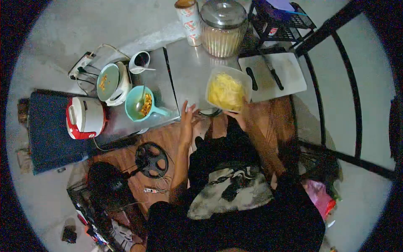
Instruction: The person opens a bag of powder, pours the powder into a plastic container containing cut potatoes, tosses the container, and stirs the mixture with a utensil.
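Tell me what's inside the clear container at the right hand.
A heap of yellow pieces is inside the clear container. They cover its floor, so anything beneath the top layer can't be seen; the right hand hides part of the near side.

Only dim light is given. Dark parts are sprinkled with tiny specks. The corners are blacked out. The metal table (pixel 191 71) is softly lit.

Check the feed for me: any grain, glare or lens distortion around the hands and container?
Head view: likely wide-lens bowing in the black railing, black rounded corners; head view: speckled grain over the dark shirt; head view: soft sheen on the metal tabletop, while the left hand, right hand and plastic container are readable.
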Demonstrator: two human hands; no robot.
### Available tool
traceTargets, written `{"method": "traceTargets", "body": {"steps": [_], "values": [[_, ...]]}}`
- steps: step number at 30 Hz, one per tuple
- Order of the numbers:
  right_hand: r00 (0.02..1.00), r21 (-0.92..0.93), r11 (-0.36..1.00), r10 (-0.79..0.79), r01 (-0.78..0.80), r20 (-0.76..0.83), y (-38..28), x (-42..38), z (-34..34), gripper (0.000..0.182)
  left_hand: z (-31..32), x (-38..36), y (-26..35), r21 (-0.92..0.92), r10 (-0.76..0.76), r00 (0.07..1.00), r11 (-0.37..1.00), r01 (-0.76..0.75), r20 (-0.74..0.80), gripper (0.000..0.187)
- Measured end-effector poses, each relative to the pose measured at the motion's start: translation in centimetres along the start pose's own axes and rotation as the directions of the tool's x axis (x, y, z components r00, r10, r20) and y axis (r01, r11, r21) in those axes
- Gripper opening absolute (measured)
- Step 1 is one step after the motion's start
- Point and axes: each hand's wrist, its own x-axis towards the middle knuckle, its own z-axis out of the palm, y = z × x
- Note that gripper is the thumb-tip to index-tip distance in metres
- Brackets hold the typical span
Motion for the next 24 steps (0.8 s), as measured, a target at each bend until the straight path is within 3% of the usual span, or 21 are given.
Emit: {"method": "traceTargets", "body": {"steps": [1,2,3,4,6,8,10,11,12,13,14,15,17,18,20,21,23,24], "values": [[1.000,0.016,1.000,0.007,-0.007,0.004,-0.8,1.5,-0.1,0.055,1.5,1.1,0.0,-0.074,-0.019,1.000,0.997,0.019,0.005,0.073],[0.954,0.428,0.854,0.285,-0.297,0.093,-3.1,2.6,0.5,0.058,2.8,1.9,-0.1,-0.064,-0.031,0.999,0.997,0.031,-0.009,0.073],[0.831,0.710,0.477,0.476,-0.519,0.287,-4.2,3.9,0.7,0.063,4.2,3.0,-0.2,-0.158,0.014,1.000,0.987,-0.016,-0.011,0.075],[0.819,0.701,0.468,0.486,-0.538,0.305,-3.6,4.8,0.4,0.063,5.6,3.8,-0.2,-0.256,0.063,0.998,0.964,-0.066,-0.020,0.076],[0.879,0.382,0.794,0.455,-0.473,0.143,-2.3,6.4,0.1,0.067,7.6,5.2,-0.1,-0.280,0.034,0.998,0.959,-0.045,-0.044,0.072],[0.851,0.296,0.798,0.485,-0.526,0.202,-3.6,7.8,-0.5,0.066,9.8,7.2,-0.6,-0.187,0.026,0.972,0.980,-0.071,-0.233,0.067],[0.791,0.365,0.704,0.574,-0.609,0.213,-2.9,9.6,-1.4,0.059,9.1,9.8,-2.5,-0.266,0.077,0.970,0.954,-0.140,-0.231,0.063],[0.842,0.228,0.818,0.469,-0.528,0.268,-1.7,10.4,-3.9,0.058,9.3,10.3,-2.5,-0.326,0.120,0.956,0.922,-0.208,-0.269,0.063],[0.784,-0.038,0.798,0.598,-0.601,0.168,-1.0,12.5,-6.7,0.049,9.4,10.8,-2.6,-0.381,0.159,0.937,0.883,-0.276,-0.309,0.064],[0.721,-0.290,0.697,0.692,-0.656,0.030,0.4,14.7,-10.7,0.043,9.5,10.8,-2.3,-0.304,0.137,0.929,0.920,-0.248,-0.344,0.065],[0.978,-0.190,0.974,0.084,-0.121,-0.193,10.8,13.4,-16.6,0.040,9.3,11.1,-2.5,-0.304,0.127,0.932,0.923,-0.237,-0.339,0.065],[0.974,-0.847,0.530,-0.175,-0.032,-0.146,4.8,13.9,-18.2,0.044,8.9,11.5,-2.9,-0.301,0.153,0.928,0.917,-0.261,-0.338,0.065],[0.953,-0.957,0.223,-0.196,-0.186,-0.231,6.5,13.6,-22.3,0.049,8.1,12.9,-3.7,-0.301,0.181,0.929,0.911,-0.282,-0.321,0.065],[0.951,-0.955,0.217,-0.193,-0.200,-0.243,9.4,12.0,-24.7,0.049,7.6,13.3,-4.5,-0.280,0.205,0.935,0.916,-0.288,-0.289,0.065],[0.874,-0.970,-0.190,-0.432,0.154,0.223,15.1,9.9,-27.7,0.051,7.2,14.1,-5.1,-0.265,0.234,0.941,0.917,-0.297,-0.246,0.065],[0.872,-0.970,-0.193,-0.437,0.151,0.222,16.6,10.7,-28.5,0.051,7.3,14.5,-5.4,-0.268,0.223,0.944,0.920,-0.286,-0.242,0.065],[0.969,-0.994,0.073,-0.240,0.076,0.057,16.2,11.6,-27.3,0.050,7.4,14.5,-7.0,-0.254,0.223,0.939,0.923,-0.290,-0.261,0.061],[0.971,-0.994,0.075,-0.234,0.075,0.056,15.8,11.3,-26.8,0.050,7.4,15.0,-7.8,-0.252,0.218,0.940,0.925,-0.285,-0.262,0.061]]}}
